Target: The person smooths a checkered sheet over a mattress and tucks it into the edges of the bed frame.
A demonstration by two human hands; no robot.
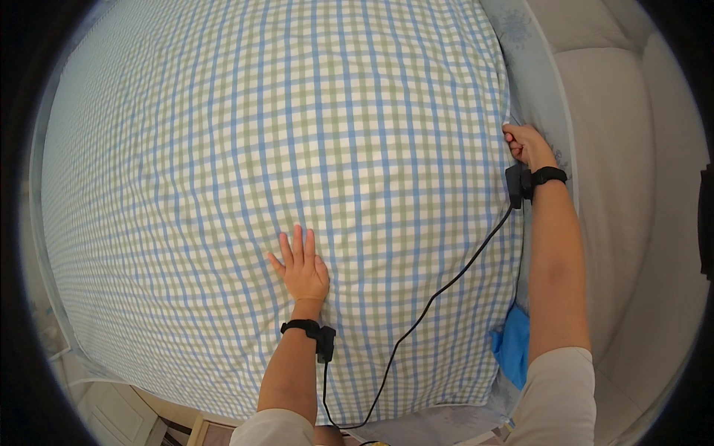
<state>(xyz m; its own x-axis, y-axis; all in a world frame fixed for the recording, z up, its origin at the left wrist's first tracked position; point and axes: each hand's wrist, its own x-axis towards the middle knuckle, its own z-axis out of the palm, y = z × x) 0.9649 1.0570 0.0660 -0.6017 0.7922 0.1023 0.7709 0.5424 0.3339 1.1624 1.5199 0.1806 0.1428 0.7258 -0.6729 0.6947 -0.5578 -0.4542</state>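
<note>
A blue, green and white checked sheet (223,186) is spread wide over the bed and shows small wrinkles. My left hand (303,275) lies flat on it, fingers spread, below the middle of the view. At the sheet's right edge, my right hand (526,143) has its fingers curled and pinches the edge of the cloth. Both wrists wear black straps with small dark boxes, and a black cable (433,297) runs from them across the sheet.
Pale blue patterned bedding (539,97) shows beyond the sheet's right edge. Farther right is a beige padded surface (606,111). A bright blue cloth (513,346) lies by my right forearm. Pale cabinet-like furniture (119,412) stands at the lower left.
</note>
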